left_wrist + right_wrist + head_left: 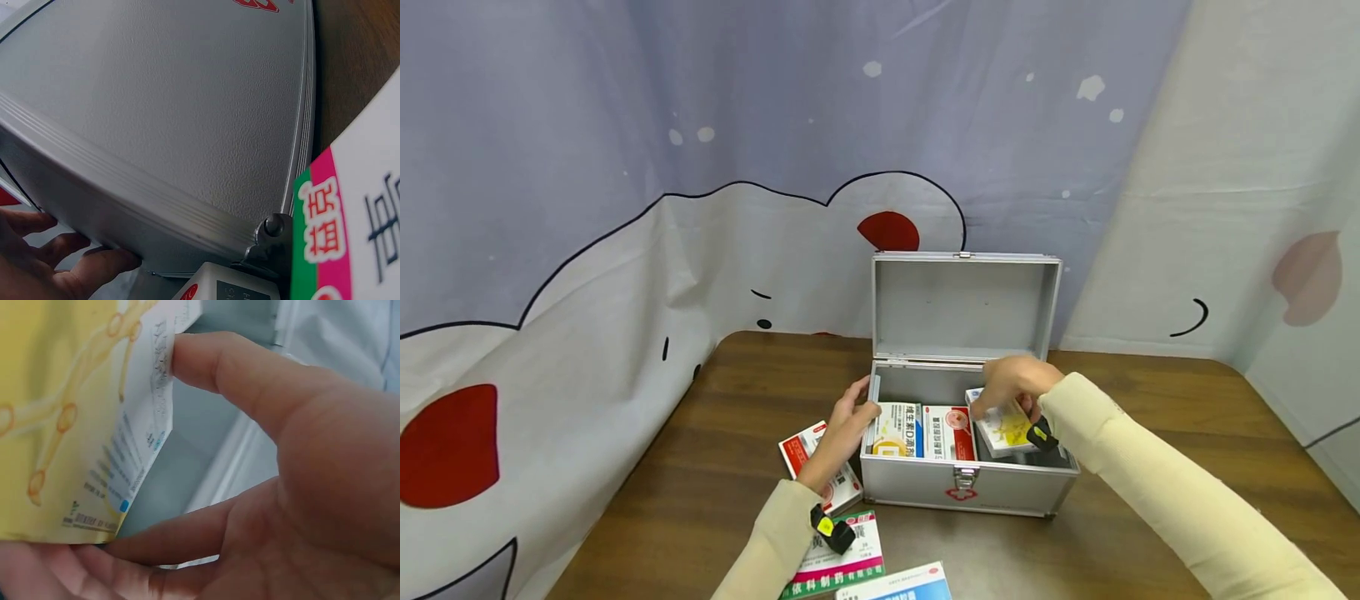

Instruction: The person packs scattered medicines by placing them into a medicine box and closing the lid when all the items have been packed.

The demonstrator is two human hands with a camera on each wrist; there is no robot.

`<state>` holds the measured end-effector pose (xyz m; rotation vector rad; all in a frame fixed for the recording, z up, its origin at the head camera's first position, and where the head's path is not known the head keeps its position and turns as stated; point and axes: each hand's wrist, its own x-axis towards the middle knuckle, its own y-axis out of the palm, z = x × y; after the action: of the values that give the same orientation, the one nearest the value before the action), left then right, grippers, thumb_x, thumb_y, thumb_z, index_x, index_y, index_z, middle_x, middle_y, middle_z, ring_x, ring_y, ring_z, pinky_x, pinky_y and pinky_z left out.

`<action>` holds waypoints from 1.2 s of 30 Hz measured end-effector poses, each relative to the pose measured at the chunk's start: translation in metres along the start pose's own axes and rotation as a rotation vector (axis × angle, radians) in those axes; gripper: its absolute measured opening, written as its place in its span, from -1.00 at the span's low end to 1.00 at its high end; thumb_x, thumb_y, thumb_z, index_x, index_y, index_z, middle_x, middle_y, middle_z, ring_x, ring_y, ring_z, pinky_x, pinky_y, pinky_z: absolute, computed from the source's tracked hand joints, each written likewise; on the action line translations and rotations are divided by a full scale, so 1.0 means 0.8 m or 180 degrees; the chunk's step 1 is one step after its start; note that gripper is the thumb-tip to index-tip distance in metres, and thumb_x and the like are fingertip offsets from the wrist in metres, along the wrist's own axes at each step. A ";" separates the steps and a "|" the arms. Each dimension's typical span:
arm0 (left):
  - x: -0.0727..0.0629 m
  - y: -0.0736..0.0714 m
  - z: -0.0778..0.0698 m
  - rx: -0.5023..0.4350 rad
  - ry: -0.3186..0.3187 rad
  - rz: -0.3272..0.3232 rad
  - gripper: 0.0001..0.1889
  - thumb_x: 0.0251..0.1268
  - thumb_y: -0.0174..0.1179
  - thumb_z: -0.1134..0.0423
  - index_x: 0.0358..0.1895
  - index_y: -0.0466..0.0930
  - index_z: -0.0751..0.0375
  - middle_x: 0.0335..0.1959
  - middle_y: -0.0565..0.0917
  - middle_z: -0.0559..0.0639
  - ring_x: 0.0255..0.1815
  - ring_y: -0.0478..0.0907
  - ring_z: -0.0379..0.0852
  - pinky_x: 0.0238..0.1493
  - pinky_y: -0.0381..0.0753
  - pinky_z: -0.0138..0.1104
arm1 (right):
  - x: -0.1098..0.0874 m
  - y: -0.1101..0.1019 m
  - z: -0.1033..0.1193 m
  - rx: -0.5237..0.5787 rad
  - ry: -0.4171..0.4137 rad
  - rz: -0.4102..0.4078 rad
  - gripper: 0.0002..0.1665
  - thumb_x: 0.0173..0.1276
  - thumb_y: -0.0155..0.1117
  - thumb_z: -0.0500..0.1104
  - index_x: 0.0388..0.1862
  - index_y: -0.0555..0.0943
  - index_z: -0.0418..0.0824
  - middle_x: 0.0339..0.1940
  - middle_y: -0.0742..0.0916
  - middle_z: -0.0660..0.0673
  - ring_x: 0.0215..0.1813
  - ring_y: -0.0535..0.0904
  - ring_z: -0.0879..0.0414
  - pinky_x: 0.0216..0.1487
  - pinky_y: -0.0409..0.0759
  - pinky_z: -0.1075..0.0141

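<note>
An open silver first-aid case (917, 485) stands on the table, its lid (962, 304) tilted back. My left hand (844, 425) grips the left wall's rim; in the left wrist view, fingertips (112, 265) touch the case's edge. Over the right half of the case, my right hand (1013, 382) holds a white and yellow medicine box (1006, 429) between thumb and fingers. That box, tilted, sits partly inside the case, its yellow print close in the right wrist view. To its left inside stand a vitamin D box (898, 429) and a red and white medicine box (947, 433).
Left of the case, a red and white box (842, 492) lies partly under my left forearm. Nearer lie a green and pink-edged box (857, 554) and a blue and white box (910, 585), cut off by the frame. A printed curtain (775, 100) hangs behind the table.
</note>
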<state>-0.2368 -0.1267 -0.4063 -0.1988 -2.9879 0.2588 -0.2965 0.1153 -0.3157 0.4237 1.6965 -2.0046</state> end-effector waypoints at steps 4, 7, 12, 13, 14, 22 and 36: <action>0.006 -0.001 0.015 -0.0011 -0.0035 0.0014 -0.40 0.23 -0.08 0.34 0.37 0.08 0.33 0.16 0.33 0.37 -0.06 0.44 0.02 -0.11 0.44 -0.34 | 0.009 0.011 0.001 -0.0294 0.0043 -0.0108 -0.44 -0.08 0.38 0.15 -0.27 0.47 -0.24 -0.41 0.62 -0.21 -0.40 0.58 -0.05 -0.48 0.58 0.18; 0.013 -0.001 0.030 -0.0003 -0.0044 -0.0021 -0.41 0.24 -0.06 0.31 0.37 0.09 0.26 0.17 0.34 0.32 -0.08 0.43 -0.04 -0.09 0.42 -0.32 | 0.013 0.018 0.003 -0.0538 0.0034 -0.0200 -0.46 -0.15 0.39 0.12 -0.30 0.52 -0.23 -0.40 0.61 -0.15 -0.36 0.56 0.00 -0.38 0.55 0.16; 0.018 -0.001 0.041 0.0037 0.0005 -0.0086 -0.40 0.22 -0.06 0.26 0.37 0.11 0.21 0.16 0.35 0.25 -0.07 0.42 -0.06 -0.06 0.42 -0.32 | 0.022 0.025 0.006 -0.0773 -0.0023 -0.0221 -0.53 -0.17 0.40 0.03 -0.33 0.57 -0.24 -0.38 0.60 -0.14 -0.29 0.51 0.00 -0.26 0.53 0.11; 0.018 -0.001 0.041 0.0048 0.0007 -0.0093 -0.40 0.22 -0.06 0.26 0.37 0.12 0.20 0.16 0.35 0.24 -0.07 0.42 -0.07 -0.06 0.42 -0.32 | 0.023 0.027 0.007 -0.0823 -0.0045 -0.0216 -0.54 -0.16 0.41 0.03 -0.34 0.58 -0.25 -0.37 0.60 -0.14 -0.28 0.51 -0.01 -0.24 0.53 0.10; 0.018 -0.001 0.041 0.0059 0.0008 -0.0100 -0.40 0.22 -0.05 0.26 0.37 0.12 0.21 0.16 0.36 0.24 -0.07 0.42 -0.07 -0.06 0.42 -0.33 | 0.024 0.028 0.007 -0.0868 -0.0066 -0.0207 -0.54 -0.15 0.41 0.04 -0.35 0.59 -0.26 -0.37 0.61 -0.14 -0.27 0.52 -0.01 -0.23 0.53 0.10; 0.007 -0.002 0.012 -0.0126 0.0014 0.0033 -0.40 0.21 -0.10 0.36 0.36 0.06 0.38 0.15 0.32 0.41 0.01 0.42 0.23 -0.08 0.48 -0.24 | 0.035 0.033 0.002 -0.0740 -0.0009 -0.0106 -0.44 -0.14 0.44 0.14 -0.28 0.62 -0.25 -0.27 0.65 -0.15 -0.17 0.56 -0.03 -0.16 0.52 0.06; 0.000 0.000 0.001 -0.0129 0.0060 0.0014 -0.41 0.21 -0.10 0.37 0.35 0.08 0.39 0.15 0.32 0.40 0.02 0.40 0.26 -0.14 0.44 -0.39 | 0.040 0.048 0.006 -0.1027 -0.0105 -0.0127 -0.39 -0.01 0.39 0.20 -0.32 0.59 -0.33 -0.33 0.62 -0.15 -0.22 0.51 0.02 -0.07 0.52 0.07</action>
<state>-0.2371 -0.1271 -0.4071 -0.2108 -2.9761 0.1959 -0.3022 0.1011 -0.3639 0.2445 1.9757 -1.7101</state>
